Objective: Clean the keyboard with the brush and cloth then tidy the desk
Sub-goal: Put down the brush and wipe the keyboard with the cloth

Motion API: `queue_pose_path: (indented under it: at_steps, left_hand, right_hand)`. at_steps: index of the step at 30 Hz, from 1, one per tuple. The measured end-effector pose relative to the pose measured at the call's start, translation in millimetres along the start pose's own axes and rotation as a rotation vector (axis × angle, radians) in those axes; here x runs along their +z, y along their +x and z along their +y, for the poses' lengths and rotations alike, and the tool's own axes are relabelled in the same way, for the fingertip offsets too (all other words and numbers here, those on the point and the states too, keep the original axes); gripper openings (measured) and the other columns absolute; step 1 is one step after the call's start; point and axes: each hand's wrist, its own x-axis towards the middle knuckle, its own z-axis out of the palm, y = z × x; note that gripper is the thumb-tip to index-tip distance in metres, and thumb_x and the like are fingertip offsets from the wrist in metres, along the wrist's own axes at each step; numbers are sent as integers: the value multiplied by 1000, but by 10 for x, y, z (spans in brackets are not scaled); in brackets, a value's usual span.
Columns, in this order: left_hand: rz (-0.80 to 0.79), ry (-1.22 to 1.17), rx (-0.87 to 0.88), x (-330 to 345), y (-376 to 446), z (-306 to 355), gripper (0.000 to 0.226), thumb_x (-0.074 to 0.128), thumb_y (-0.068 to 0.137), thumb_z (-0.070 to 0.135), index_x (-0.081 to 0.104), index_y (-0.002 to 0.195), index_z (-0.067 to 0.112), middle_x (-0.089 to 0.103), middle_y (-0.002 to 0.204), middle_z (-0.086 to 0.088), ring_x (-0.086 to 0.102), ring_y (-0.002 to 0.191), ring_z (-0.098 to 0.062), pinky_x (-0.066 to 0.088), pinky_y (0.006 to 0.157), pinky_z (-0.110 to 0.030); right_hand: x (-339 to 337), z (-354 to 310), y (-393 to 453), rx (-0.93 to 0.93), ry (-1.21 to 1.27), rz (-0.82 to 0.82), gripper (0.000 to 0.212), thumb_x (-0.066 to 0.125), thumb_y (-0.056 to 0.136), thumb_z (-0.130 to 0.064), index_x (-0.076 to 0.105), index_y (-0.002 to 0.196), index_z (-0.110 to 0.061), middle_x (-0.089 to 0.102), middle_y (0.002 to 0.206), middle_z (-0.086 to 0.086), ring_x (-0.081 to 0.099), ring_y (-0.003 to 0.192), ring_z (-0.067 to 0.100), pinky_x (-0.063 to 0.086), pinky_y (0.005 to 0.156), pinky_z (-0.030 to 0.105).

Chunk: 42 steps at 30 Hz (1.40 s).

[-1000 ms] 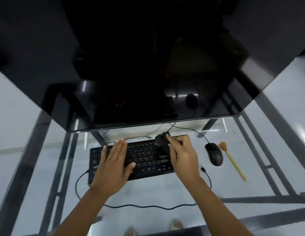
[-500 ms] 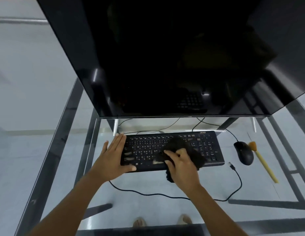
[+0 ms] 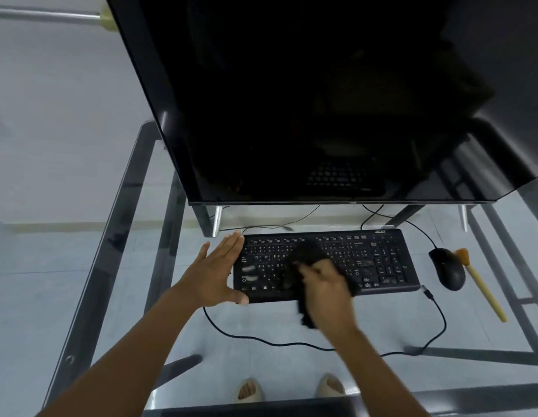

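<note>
A black keyboard (image 3: pixel 379 260) lies on the glass desk (image 3: pixel 261 368) in front of a large dark monitor. My right hand (image 3: pixel 327 285) grips a black cloth (image 3: pixel 306 254) and presses it on the middle keys; the hand is motion-blurred. My left hand (image 3: pixel 215 273) lies flat with straight fingers against the keyboard's left end, thumb at its front corner. A brush (image 3: pixel 481 284) with a pale yellow handle and orange bristles rests on the desk to the right of the mouse.
A black mouse (image 3: pixel 448 269) sits just right of the keyboard. The monitor (image 3: pixel 306 100) overhangs the keyboard's back edge. A black cable (image 3: pixel 291 344) loops across the desk in front, ending in a loose USB plug (image 3: pixel 428 294). My feet show through the glass.
The right hand with the cloth has swept from the keyboard's upper right to its middle. The left hand slid off the keys to the left end. My view shifted right.
</note>
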Motion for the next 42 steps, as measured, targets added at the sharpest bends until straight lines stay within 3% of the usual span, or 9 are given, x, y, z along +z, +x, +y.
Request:
queue_pose_path:
  at_steps: [3, 8, 12, 18, 24, 26, 29, 36, 42]
  left_hand:
    - [8, -15, 6, -2, -9, -20, 129, 70, 69, 65, -19, 151, 22, -29, 153, 13, -19, 144, -5, -14, 118, -39]
    - [29, -24, 28, 1, -1, -34, 129, 72, 68, 64, -16, 152, 21, -29, 153, 14, -18, 144, -4, -12, 119, -39]
    - [32, -10, 36, -2, 2, -76, 129, 69, 68, 69, -18, 151, 21, -28, 155, 12, -19, 145, -6, -13, 117, -37]
    - [36, -36, 46, 4, 0, -104, 130, 68, 66, 72, -16, 152, 23, -24, 157, 13, -16, 144, -2, -13, 118, -36]
    - [63, -46, 78, -26, 3, -98, 132, 74, 64, 65, -12, 153, 21, -20, 158, 13, -9, 145, -1, -5, 120, -35]
    - [44, -94, 61, -20, -16, -110, 132, 73, 64, 68, -14, 152, 24, -20, 157, 16, -9, 144, 0, -8, 119, -32]
    - [51, -151, 53, -33, -54, -78, 133, 76, 64, 64, -18, 151, 27, -17, 155, 18, -11, 142, 1, -14, 113, -24]
    - [75, -177, 54, -30, -45, -88, 138, 82, 61, 59, -17, 151, 28, -2, 160, 13, -1, 147, -7, -7, 117, -27]
    - [47, -228, 42, -87, -69, -18, 135, 82, 64, 53, -18, 150, 27, -7, 151, 22, -11, 132, 1, -12, 108, -21]
  right_hand:
    - [-138, 359, 109, 164, -88, 107, 36, 70, 73, 5, 73, 104, -14, 60, 93, 16, 59, 69, 35, 51, 62, 41]
    - [152, -248, -23, 61, -32, 129, 32, 53, 85, -40, 67, 114, -34, 53, 105, 2, 47, 89, 23, 33, 75, 37]
    - [266, -345, -4, -227, -40, -11, 43, 71, 80, -18, 64, 120, -31, 56, 103, 3, 52, 87, 21, 43, 70, 37]
    - [95, 135, 234, 113, -1, 136, 40, 73, 79, -3, 69, 116, -18, 58, 97, 12, 57, 79, 28, 37, 75, 34]
    - [337, -612, -12, -425, 16, -228, 37, 62, 84, -20, 61, 120, -28, 53, 97, 1, 47, 84, 21, 29, 69, 30]
    - [288, -331, 165, -290, 36, -193, 26, 50, 91, -39, 64, 112, -31, 55, 97, 1, 49, 87, 23, 37, 74, 30]
    - [136, 61, 416, 130, 2, 88, 28, 64, 85, -10, 70, 112, -16, 58, 98, 14, 57, 80, 33, 52, 72, 45]
    - [386, -814, -11, -365, 49, -177, 36, 62, 83, -19, 63, 117, -30, 51, 95, -1, 47, 82, 21, 35, 68, 32]
    - [304, -300, 335, 198, 47, 131, 37, 64, 84, -6, 65, 120, -13, 55, 97, 11, 52, 81, 27, 42, 72, 35]
